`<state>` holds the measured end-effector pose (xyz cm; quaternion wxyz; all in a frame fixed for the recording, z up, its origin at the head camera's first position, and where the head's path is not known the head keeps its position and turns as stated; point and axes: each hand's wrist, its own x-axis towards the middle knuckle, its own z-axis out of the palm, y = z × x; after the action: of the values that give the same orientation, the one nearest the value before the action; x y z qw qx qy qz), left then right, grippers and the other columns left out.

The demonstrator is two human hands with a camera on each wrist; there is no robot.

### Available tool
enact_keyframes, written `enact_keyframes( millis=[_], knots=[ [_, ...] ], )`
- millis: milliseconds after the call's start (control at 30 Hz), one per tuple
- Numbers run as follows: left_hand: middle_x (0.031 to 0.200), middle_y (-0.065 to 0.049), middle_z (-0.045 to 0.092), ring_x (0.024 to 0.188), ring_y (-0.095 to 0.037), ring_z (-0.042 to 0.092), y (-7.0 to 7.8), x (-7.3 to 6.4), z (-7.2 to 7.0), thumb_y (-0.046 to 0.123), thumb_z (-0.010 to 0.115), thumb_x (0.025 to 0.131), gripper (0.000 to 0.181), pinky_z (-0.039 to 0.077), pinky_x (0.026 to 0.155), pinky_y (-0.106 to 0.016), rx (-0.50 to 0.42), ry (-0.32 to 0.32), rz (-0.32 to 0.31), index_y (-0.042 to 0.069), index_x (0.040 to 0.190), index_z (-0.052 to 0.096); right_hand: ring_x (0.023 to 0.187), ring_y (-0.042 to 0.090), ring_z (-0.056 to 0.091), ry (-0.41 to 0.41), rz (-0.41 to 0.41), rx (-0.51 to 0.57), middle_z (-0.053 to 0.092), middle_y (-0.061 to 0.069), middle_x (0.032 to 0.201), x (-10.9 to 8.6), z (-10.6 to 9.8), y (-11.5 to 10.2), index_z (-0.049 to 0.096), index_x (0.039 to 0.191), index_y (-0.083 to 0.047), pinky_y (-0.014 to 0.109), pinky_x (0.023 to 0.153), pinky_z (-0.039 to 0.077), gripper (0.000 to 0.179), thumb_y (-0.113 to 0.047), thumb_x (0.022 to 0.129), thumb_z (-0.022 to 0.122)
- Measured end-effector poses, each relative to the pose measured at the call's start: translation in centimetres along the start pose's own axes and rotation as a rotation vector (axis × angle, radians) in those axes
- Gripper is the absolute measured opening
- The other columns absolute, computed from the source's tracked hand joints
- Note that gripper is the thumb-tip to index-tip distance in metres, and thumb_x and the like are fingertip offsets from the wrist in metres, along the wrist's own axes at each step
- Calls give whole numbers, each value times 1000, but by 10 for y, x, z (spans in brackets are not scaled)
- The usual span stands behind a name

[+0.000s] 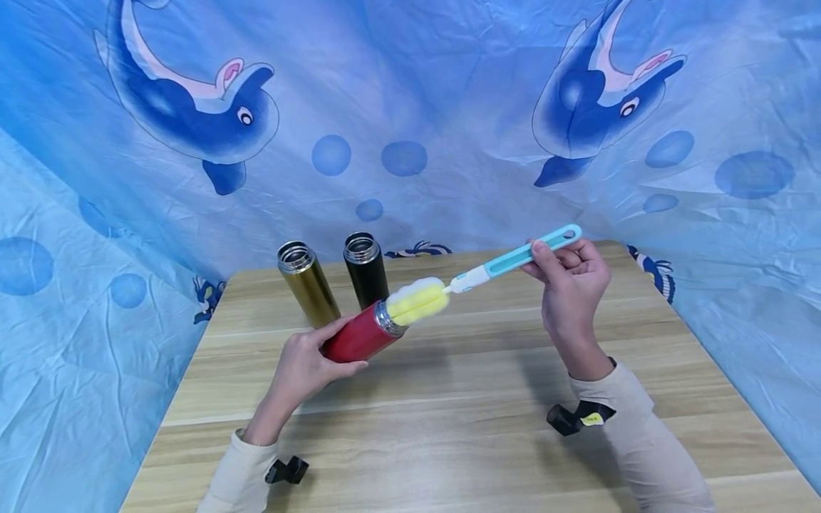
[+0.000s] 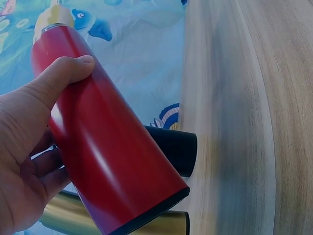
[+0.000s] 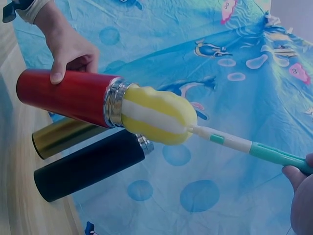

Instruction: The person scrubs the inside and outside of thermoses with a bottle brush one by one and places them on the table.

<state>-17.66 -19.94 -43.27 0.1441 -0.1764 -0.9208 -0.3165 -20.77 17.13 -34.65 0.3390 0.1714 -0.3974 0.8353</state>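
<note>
My left hand (image 1: 312, 365) grips a red thermos flask (image 1: 360, 336) around its body, thumb along one side. The flask is tilted, its open steel mouth facing up and to the right. At that mouth is the yellow and white sponge head of a bottle brush (image 3: 159, 115); its tip is inside the rim and most of the sponge shows outside. With thumb and fingers, my right hand (image 1: 573, 285) pinches the brush's turquoise and white handle. In the left wrist view, the red flask (image 2: 107, 142) is held clear of the table, its black base toward the camera.
Behind the red flask stand a gold flask (image 1: 311, 288) and a black flask (image 1: 367, 274), both without lids, upright on the wooden table (image 1: 449, 420). A blue cloth with dolphins (image 1: 462, 142) hangs around the table's back and sides.
</note>
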Motion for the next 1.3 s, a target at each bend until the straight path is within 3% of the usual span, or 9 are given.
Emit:
enact_keyframes(
  millis=[300,600,1000,1300],
  knots=[
    [112,-15,75,94,-32,70,-7,-5,-4,31,97,68,76,62,72,-46,28,34,-55,9,134,68,76,27,77,35,-3,51,73,24,83,4,-5,-2,57,97,15,34,67,62,16,18,86,69],
    [108,-15,76,90,-31,70,-6,-2,-6,33,96,68,75,61,71,-45,104,22,-39,8,134,68,74,27,76,61,18,113,73,26,84,5,-9,-8,56,97,16,32,63,61,17,19,86,68],
    [107,-14,76,86,-30,68,0,2,-2,36,96,67,77,60,69,-42,177,-19,-34,10,133,68,67,25,75,6,71,117,72,21,78,-2,-6,-8,56,93,15,31,60,61,13,21,87,65],
    [107,-12,76,87,-28,68,2,3,2,36,97,66,79,59,71,-41,170,-33,-18,11,135,67,70,24,76,-28,70,76,73,20,80,-5,-7,1,56,93,14,32,63,61,12,21,87,64]
  ],
)
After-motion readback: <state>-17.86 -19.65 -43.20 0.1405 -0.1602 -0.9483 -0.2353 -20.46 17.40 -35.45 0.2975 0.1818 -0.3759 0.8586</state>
